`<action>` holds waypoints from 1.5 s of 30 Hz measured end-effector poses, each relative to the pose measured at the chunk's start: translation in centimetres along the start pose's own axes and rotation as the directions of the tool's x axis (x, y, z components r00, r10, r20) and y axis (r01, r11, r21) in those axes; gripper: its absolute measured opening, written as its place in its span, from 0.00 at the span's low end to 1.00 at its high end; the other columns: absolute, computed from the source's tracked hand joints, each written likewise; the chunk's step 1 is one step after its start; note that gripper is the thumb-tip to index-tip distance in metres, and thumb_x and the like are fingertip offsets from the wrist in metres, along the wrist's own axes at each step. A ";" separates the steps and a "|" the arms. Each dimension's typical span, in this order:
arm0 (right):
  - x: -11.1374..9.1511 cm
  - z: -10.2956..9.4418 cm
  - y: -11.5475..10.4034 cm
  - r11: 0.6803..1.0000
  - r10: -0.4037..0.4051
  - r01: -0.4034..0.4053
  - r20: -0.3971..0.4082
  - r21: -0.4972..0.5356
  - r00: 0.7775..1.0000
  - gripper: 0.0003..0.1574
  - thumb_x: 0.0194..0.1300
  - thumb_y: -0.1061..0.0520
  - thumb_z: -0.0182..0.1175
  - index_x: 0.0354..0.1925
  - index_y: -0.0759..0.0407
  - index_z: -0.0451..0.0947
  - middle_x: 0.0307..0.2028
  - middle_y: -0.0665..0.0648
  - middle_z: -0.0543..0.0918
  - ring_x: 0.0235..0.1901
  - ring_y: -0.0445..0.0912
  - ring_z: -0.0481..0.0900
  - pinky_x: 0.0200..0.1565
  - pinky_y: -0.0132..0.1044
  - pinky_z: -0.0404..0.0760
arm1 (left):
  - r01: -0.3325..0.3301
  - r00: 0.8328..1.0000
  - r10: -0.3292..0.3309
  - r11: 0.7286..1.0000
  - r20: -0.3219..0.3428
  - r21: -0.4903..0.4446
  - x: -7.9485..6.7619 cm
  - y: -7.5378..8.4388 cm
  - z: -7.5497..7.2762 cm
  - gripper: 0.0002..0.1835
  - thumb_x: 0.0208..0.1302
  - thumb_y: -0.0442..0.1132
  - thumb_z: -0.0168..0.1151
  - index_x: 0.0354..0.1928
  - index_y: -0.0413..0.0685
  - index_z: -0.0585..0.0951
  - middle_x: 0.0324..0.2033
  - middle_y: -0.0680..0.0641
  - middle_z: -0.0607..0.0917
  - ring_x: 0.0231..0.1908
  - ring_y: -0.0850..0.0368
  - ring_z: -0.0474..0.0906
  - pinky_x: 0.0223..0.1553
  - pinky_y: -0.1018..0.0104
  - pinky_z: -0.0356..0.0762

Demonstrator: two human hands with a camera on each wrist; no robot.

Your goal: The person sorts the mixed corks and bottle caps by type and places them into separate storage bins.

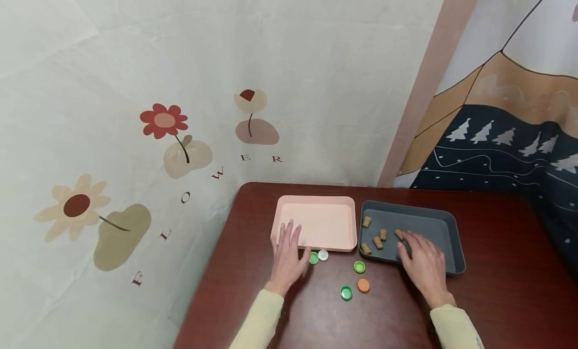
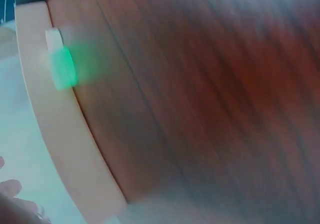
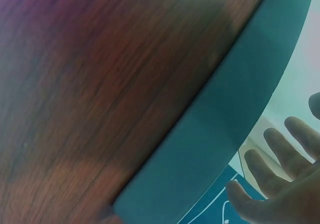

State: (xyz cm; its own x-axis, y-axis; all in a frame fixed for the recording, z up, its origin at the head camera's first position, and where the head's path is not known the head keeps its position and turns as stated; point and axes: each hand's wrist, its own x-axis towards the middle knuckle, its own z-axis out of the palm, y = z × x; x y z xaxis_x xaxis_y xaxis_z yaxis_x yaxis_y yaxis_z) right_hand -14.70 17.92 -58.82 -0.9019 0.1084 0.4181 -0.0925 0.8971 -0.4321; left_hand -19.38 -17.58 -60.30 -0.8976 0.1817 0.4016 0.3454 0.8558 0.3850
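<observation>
My left hand point(image 1: 287, 256) reaches over the front left edge of a pink tray point(image 1: 318, 199), fingers spread and nothing held. Its thumb is close to a green bottle cap point(image 1: 313, 258) and a white bottle cap point(image 1: 323, 255) at the tray's front. My right hand point(image 1: 424, 263) extends over the dark grey tray point(image 1: 433, 223), fingers apart in the right wrist view. Its index fingertip is right at a brown cork point(image 1: 399, 234). Several more corks point(image 1: 378, 242) lie in the left half of that tray.
In front of the trays, a light green cap point(image 1: 359, 266), an orange cap point(image 1: 363, 285) and another green cap point(image 1: 346, 293) lie on the dark wooden table point(image 1: 325, 324). The trays stand side by side, near the printed cloth wall point(image 1: 316, 88) at the back.
</observation>
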 end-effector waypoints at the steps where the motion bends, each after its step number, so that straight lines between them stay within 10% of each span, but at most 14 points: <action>1: -0.1 0.0 0.0 1.000 -0.001 0.001 -0.004 -0.001 1.000 0.24 0.70 0.55 0.65 0.60 0.66 0.81 0.60 0.70 0.80 0.59 0.69 0.75 0.56 0.73 0.67 | 0.027 1.000 -0.027 1.000 0.007 0.007 0.2 -0.4 0.0 0.36 0.67 0.51 0.63 0.73 0.42 0.71 0.77 0.37 0.63 0.76 0.32 0.56 0.67 0.21 0.51; 10: -0.6 0.1 -0.3 1.000 -0.002 0.002 -0.014 -0.004 1.000 0.25 0.70 0.55 0.65 0.60 0.67 0.80 0.60 0.70 0.80 0.59 0.69 0.75 0.55 0.74 0.68 | 0.280 0.950 -0.286 0.958 0.126 0.066 2.5 -4.4 -1.0 0.47 0.70 0.61 0.57 0.80 0.38 0.58 0.80 0.34 0.51 0.79 0.32 0.44 0.67 0.19 0.45; 21: -1.5 0.1 -0.5 1.000 0.000 0.001 -0.061 0.016 0.998 0.23 0.68 0.56 0.66 0.58 0.66 0.82 0.58 0.69 0.82 0.58 0.68 0.76 0.55 0.72 0.68 | 0.334 0.892 -0.348 0.937 0.287 0.099 3.5 -7.8 -0.8 0.50 0.72 0.68 0.50 0.82 0.42 0.51 0.80 0.39 0.55 0.79 0.31 0.45 0.66 0.17 0.40; 45: -3.2 1.3 -4.0 0.977 -0.211 0.212 -0.084 -0.002 0.974 0.21 0.61 0.56 0.71 0.52 0.61 0.86 0.52 0.63 0.87 0.51 0.61 0.83 0.52 0.67 0.76 | 0.237 0.916 -0.235 0.971 0.324 0.035 4.5 -6.7 1.1 0.54 0.69 0.69 0.54 0.83 0.43 0.47 0.78 0.41 0.62 0.79 0.31 0.46 0.66 0.17 0.40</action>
State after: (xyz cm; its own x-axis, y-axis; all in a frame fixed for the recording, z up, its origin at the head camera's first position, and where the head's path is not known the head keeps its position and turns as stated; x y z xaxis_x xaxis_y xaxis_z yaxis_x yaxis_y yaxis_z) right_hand -12.04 13.46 -59.47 -0.8235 -0.0481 0.5652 -0.2803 0.9007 -0.3318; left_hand -26.06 -21.97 -61.96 -0.9925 0.1222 0.0079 0.1132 0.8908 0.4401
